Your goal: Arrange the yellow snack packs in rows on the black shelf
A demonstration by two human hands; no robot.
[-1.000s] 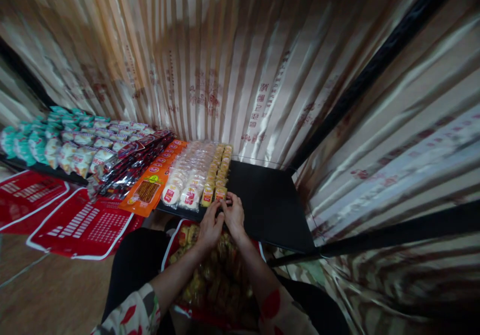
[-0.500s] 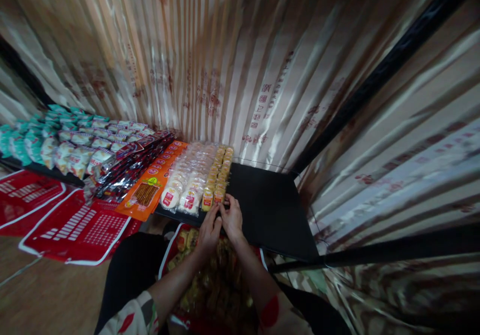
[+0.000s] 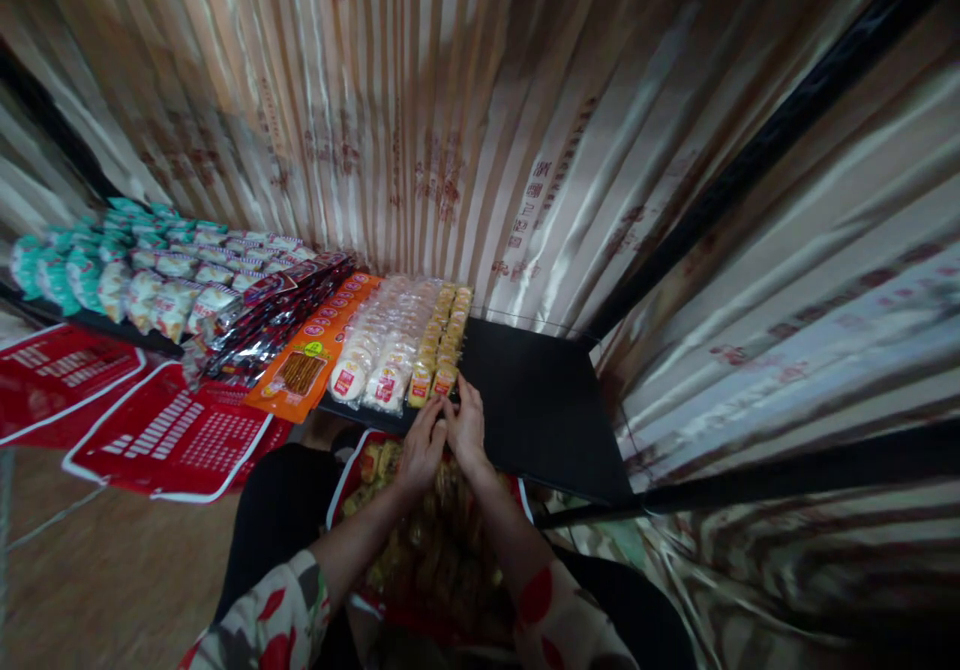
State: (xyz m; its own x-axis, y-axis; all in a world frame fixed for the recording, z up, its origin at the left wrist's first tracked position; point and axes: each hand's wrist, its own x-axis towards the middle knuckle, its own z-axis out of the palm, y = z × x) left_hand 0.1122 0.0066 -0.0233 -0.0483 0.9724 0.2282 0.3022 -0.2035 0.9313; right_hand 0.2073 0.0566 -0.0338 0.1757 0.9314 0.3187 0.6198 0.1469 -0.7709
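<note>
Two rows of small yellow wrapped packets (image 3: 433,342) run back across a black shelf (image 3: 536,405). My right hand (image 3: 468,424) is at the near right corner of these rows, with its fingers stretched along the front packet's side. Just left of it, my left hand (image 3: 423,448) reaches up with extended fingertips at the packets' front end. The thumbs and fingertips of both hands nearly meet there, and I see no loose packet between them. Below my forearms, a red basket with a white rim (image 3: 343,472) holds many similar yellow packets.
Left of the yellow rows lie clear-wrapped white round snacks (image 3: 382,345), an orange bag (image 3: 309,362), dark shiny packets (image 3: 259,332) and teal-and-white packets (image 3: 82,275). Two red baskets (image 3: 176,430) stand below at left. A curtain (image 3: 420,100) hangs behind, crossed by a black post (image 3: 720,185).
My view has shifted slightly, so the shelf goods appear a little higher and further right. Both hands stay at the front of the yellow rows, with my right fingers slightly further forward.
</note>
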